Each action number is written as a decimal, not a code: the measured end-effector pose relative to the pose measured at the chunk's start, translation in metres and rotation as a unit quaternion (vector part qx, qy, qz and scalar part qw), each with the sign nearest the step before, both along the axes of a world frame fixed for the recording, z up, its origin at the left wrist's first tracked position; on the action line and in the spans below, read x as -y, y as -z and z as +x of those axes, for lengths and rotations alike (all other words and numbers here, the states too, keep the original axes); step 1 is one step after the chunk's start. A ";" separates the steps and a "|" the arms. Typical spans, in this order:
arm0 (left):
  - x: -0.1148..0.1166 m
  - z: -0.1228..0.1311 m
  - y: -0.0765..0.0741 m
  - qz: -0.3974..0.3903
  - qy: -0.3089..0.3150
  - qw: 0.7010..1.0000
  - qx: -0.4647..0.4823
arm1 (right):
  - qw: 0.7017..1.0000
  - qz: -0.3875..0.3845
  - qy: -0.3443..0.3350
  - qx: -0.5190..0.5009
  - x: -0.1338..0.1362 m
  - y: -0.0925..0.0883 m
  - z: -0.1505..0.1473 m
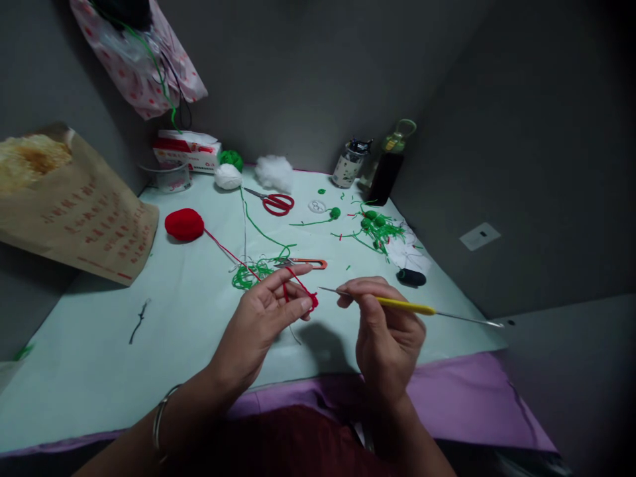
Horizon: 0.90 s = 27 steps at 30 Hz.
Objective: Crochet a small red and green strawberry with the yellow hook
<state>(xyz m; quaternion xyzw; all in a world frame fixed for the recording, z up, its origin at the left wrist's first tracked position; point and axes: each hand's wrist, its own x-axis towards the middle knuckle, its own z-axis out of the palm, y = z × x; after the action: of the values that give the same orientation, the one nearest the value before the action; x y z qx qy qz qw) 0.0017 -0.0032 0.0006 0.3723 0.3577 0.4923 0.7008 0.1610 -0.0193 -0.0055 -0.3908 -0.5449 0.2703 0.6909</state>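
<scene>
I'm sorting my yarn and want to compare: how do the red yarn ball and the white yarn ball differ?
The red yarn ball looks larger and more oval; the white yarn ball looks smaller and rounder. The red ball, whose strand runs to the left hand, lies nearer the person; the white ball sits farther back, by a green yarn ball. Both rest on the table.

Yarn ball (184, 225) left of scissors (267, 198) (on table (99, 371))
</scene>
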 end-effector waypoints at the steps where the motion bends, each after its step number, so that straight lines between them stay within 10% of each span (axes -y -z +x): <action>1: 0.000 0.000 0.000 0.000 -0.001 1.000 -0.001 | 1.000 0.004 0.001 0.001 0.000 0.000 0.000; 27: -0.001 -0.005 -0.006 0.031 0.017 0.997 -0.066 | 0.997 -0.014 -0.061 0.035 0.002 -0.002 0.007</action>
<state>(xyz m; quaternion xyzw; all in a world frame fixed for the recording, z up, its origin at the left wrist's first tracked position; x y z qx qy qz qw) -0.0035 -0.0022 0.0066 0.4319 0.3812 0.4655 0.6719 0.1676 -0.0213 -0.0039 -0.3757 -0.5874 0.3055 0.6484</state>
